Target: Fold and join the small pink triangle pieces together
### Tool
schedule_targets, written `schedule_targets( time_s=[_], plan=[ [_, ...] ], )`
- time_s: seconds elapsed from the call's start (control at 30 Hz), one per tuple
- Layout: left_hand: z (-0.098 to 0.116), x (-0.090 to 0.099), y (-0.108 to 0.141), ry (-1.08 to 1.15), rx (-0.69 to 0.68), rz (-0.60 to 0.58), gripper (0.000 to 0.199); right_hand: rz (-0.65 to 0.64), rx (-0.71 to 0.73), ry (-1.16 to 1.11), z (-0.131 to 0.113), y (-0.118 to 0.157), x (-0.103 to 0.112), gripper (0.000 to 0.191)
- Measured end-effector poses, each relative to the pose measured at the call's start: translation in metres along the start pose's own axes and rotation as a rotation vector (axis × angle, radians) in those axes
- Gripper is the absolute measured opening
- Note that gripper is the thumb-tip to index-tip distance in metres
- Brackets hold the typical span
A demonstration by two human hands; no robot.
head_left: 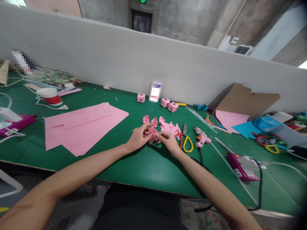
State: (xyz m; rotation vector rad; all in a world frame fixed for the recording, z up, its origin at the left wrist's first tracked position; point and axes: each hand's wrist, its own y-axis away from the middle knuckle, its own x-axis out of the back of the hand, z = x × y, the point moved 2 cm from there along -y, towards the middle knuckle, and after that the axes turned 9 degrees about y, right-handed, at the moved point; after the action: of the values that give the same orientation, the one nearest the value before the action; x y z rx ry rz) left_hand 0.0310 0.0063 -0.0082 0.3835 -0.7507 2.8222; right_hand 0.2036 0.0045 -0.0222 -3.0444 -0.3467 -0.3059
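A folded pink paper piece (151, 136) is held between both hands, low over the green table. My left hand (139, 137) pinches it from the left, fingers closed on its edge. From the right, the fingertips of my right hand (168, 140) are pressed together on its other side. Just beyond the hands stand small folded pink paper pieces (145, 119), and a heap of pink paper scraps (170, 127) lies by the right fingers. Farther back are pink paper cubes (141, 98) with diamond-shaped openings. The fingers partly cover the held piece.
Pink paper sheets (83, 131) spread at left, near a paper cup (49, 96). To the right lie scissors (187, 143), a pink glue gun (202, 139) with a black cord, and a purple power strip (241, 167). A grey partition (107, 57) borders the table's back.
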Motion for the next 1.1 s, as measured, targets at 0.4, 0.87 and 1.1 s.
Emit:
schedule_targets(
  time_s=[0.4, 0.87, 1.1],
  plan=[
    [-0.003, 0.002, -0.003, 0.103, 0.114, 0.021, 0.035, 0.038, 0.016, 0.01, 0.005, -0.001, 0.001, 0.027],
    [-0.011, -0.001, -0.005, 0.166, 0.16, 0.033, 0.04, 0.082, 0.029, -0.022, 0.007, -0.003, 0.004, 0.025],
    [-0.01, -0.002, -0.004, 0.187, 0.149, 0.022, 0.041, 0.085, 0.027, -0.018, 0.009, -0.003, 0.004, 0.026]
  ],
)
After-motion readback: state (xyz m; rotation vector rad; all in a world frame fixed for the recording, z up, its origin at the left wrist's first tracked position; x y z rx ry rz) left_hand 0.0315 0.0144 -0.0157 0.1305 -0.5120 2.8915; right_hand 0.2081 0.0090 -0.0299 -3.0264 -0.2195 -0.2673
